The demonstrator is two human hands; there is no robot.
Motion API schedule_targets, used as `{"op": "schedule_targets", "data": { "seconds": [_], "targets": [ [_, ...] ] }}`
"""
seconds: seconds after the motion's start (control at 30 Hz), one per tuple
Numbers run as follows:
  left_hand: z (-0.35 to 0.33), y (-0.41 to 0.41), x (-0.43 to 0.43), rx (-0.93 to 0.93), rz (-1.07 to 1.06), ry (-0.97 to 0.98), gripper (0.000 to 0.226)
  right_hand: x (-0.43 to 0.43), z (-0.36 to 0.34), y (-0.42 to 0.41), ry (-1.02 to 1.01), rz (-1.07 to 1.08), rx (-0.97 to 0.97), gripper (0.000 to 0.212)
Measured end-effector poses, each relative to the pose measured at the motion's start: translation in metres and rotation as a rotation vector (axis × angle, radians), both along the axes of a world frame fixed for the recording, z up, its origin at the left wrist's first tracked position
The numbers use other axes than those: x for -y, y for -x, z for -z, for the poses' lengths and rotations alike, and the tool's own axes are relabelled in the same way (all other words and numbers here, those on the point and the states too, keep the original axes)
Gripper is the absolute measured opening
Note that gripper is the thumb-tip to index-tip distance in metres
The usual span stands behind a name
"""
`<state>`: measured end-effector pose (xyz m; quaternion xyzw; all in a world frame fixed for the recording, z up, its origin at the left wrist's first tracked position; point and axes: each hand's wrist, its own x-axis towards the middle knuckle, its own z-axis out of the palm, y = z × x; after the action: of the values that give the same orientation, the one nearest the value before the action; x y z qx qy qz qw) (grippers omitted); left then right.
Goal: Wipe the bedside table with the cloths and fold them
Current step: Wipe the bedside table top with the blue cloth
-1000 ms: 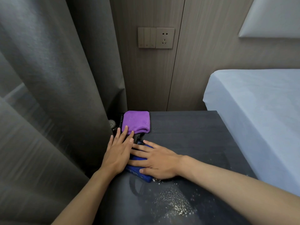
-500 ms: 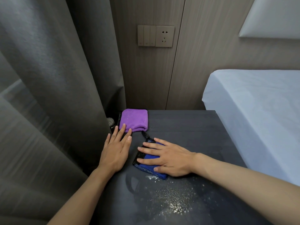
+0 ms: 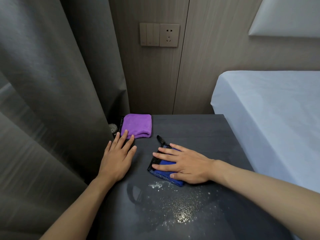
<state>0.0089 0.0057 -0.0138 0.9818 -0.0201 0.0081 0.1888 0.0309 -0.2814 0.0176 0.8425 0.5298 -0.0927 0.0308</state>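
Observation:
A folded blue cloth (image 3: 164,175) with a black edge and strap lies on the dark bedside table (image 3: 199,135). My right hand (image 3: 185,165) presses flat on it, fingers spread. My left hand (image 3: 117,156) lies flat on the table's left side, holding nothing, its fingertips touching the near edge of a folded purple cloth (image 3: 136,125) at the back left corner. White powder and a wet sheen (image 3: 176,203) cover the table's near part.
A grey curtain (image 3: 52,101) hangs along the table's left edge. A bed with a white sheet (image 3: 270,118) borders the right side. A wall panel with switches and a socket (image 3: 159,35) is behind. A small round object (image 3: 112,127) sits beside the purple cloth.
My right hand has slid the blue cloth to the right, away from my left hand. The left hand stays flat near the purple cloth.

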Motion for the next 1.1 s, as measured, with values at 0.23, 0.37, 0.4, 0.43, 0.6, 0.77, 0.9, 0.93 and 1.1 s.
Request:
{"op": "schedule_targets", "data": {
  "seconds": [0.23, 0.37, 0.4, 0.43, 0.6, 0.77, 0.9, 0.93, 1.1],
  "targets": [
    [-0.001, 0.001, 0.0, 0.024, -0.007, 0.03, 0.081, 0.041, 0.001, 0.001, 0.015, 0.083, 0.02, 0.055],
    [0.001, 0.0, -0.001, 0.041, -0.003, 0.027, 0.08, 0.065, 0.0, 0.001, 0.038, 0.142, 0.033, 0.056],
    [0.001, 0.001, -0.001, 0.043, -0.003, 0.027, 0.08, 0.07, -0.001, 0.001, 0.042, 0.161, 0.033, 0.056],
    [0.001, 0.001, -0.001, 0.044, -0.003, 0.026, 0.081, 0.075, 0.0, 0.0, 0.044, 0.181, 0.033, 0.055],
    [0.001, 0.0, -0.001, 0.042, 0.001, 0.018, 0.082, 0.102, 0.0, -0.002, 0.085, 0.288, 0.061, 0.057],
    [0.003, 0.0, -0.001, 0.051, 0.003, 0.037, 0.082, 0.133, 0.005, 0.0, 0.101, 0.483, 0.087, 0.058],
    [0.005, -0.002, -0.004, 0.068, -0.001, 0.04, 0.082, 0.148, 0.01, 0.008, 0.077, 0.635, 0.107, 0.056],
    [0.006, -0.002, -0.004, 0.067, -0.001, 0.043, 0.082, 0.148, 0.011, 0.011, 0.064, 0.667, 0.104, 0.056],
    [0.005, -0.003, -0.005, 0.073, -0.001, 0.061, 0.083, 0.134, 0.014, 0.024, -0.004, 0.95, 0.073, 0.055]
  ]
}}
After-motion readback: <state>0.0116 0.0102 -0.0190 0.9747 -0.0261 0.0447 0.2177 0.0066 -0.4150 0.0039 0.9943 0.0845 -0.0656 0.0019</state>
